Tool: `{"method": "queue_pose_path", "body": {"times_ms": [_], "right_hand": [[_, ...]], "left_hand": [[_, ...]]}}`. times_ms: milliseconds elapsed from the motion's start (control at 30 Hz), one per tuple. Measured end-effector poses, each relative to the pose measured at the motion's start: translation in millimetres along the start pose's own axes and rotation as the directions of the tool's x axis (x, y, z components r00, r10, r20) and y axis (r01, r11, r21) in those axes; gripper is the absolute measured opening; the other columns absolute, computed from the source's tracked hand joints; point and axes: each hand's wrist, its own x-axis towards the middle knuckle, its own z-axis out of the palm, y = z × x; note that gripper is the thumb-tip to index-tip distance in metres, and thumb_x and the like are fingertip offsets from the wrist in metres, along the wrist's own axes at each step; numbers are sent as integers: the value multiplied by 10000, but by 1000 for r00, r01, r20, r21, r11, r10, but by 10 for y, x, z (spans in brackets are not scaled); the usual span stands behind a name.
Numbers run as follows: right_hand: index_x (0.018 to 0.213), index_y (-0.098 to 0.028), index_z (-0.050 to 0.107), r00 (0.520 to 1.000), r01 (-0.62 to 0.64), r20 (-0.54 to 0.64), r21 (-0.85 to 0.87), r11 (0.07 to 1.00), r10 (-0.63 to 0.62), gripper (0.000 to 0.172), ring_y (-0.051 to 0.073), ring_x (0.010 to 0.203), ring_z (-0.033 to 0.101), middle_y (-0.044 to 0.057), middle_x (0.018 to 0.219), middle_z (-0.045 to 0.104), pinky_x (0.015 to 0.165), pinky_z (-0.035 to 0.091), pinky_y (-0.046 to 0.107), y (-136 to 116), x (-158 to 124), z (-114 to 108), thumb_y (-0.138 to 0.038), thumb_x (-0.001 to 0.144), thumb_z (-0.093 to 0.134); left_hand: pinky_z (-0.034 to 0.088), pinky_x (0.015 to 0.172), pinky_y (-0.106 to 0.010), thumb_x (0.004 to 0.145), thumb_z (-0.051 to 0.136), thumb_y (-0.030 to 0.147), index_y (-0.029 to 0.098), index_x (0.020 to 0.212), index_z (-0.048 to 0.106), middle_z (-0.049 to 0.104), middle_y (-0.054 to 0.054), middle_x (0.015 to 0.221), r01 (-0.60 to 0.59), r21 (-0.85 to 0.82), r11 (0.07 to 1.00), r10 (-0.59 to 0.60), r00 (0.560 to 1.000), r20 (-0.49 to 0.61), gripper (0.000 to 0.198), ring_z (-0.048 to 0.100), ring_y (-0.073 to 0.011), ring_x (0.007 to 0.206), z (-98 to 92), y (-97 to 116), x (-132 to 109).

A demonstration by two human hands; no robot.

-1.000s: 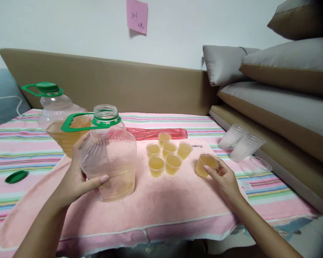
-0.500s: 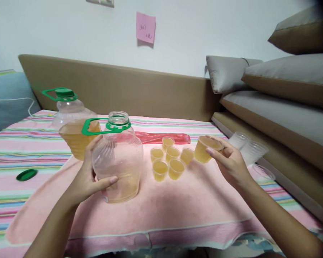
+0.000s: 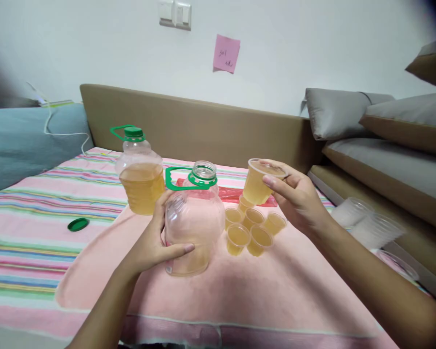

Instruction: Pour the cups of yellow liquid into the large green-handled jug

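Observation:
My left hand (image 3: 156, 242) grips the side of an open clear jug (image 3: 194, 218) with a green handle ring and a little yellow liquid at its bottom; it stands on a pink towel (image 3: 240, 286). My right hand (image 3: 294, 198) holds a small plastic cup (image 3: 258, 183) of yellow liquid in the air, just right of the jug's mouth. Several filled small cups (image 3: 252, 231) stand grouped on the towel under the raised cup.
A second jug (image 3: 140, 177), capped and half full, stands behind on the striped cloth. A loose green cap (image 3: 78, 224) lies to the left. Empty clear cups (image 3: 370, 225) lie at the right by the cushions. A red plastic bag (image 3: 232, 194) lies behind the cups.
My right hand has lifted the filled cup off the towel and carried it up and left, toward the open jug's mouth. My left hand kept its hold on the jug.

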Motion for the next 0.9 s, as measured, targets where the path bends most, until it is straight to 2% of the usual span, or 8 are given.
{"method": "queue_pose_path", "body": {"times_ms": [133, 300, 433, 600, 900], "right_hand": [[1219, -283, 802, 997, 23, 80, -35, 999, -20, 515, 296, 1306, 732, 77, 1350, 817, 1159, 570, 486, 4, 122, 229, -524, 793, 960], [1215, -268, 802, 994, 20, 104, -9, 1000, -19, 530, 293, 1309, 732, 84, 1353, 815, 1154, 574, 471, 14, 197, 374, -504, 774, 976], [1198, -277, 805, 992, 18, 124, -12, 1000, -17, 520, 298, 1301, 739, 78, 1336, 821, 1146, 584, 484, -16, 216, 422, -504, 765, 983], [1174, -281, 805, 990, 14, 143, 9, 1000, -15, 494, 287, 1295, 749, 66, 1308, 832, 1171, 576, 484, -39, 213, 440, -464, 758, 997], [1204, -289, 807, 983, 41, 183, -24, 999, -36, 486, 281, 1311, 749, 56, 1334, 825, 1203, 565, 478, -69, 202, 427, -464, 787, 984]], "left_hand": [[397, 1305, -754, 739, 975, 655, 392, 1747, 220, 406, -175, 1748, -10, -28, 1000, 10, 1000, 2, 1286, 428, -513, 1626, 2, -19, -16], [342, 1316, -788, 737, 999, 604, 380, 1749, 230, 370, -186, 1776, 3, -68, 998, -1, 1000, 17, 1290, 411, -520, 1630, 17, -35, -31], [317, 1324, -791, 732, 1000, 605, 361, 1692, 318, 400, -184, 1746, 12, -80, 997, -10, 1000, 19, 1202, 381, -513, 1647, 26, -24, -27], [304, 1332, -785, 734, 994, 612, 342, 1670, 343, 410, -189, 1728, 8, -87, 996, -7, 1000, 19, 1171, 344, -512, 1667, 39, -6, -18], [298, 1340, -780, 723, 1007, 608, 381, 1756, 218, 420, -186, 1734, 13, -107, 994, -11, 1000, 21, 1320, 369, -509, 1658, 47, -10, -17]]}}
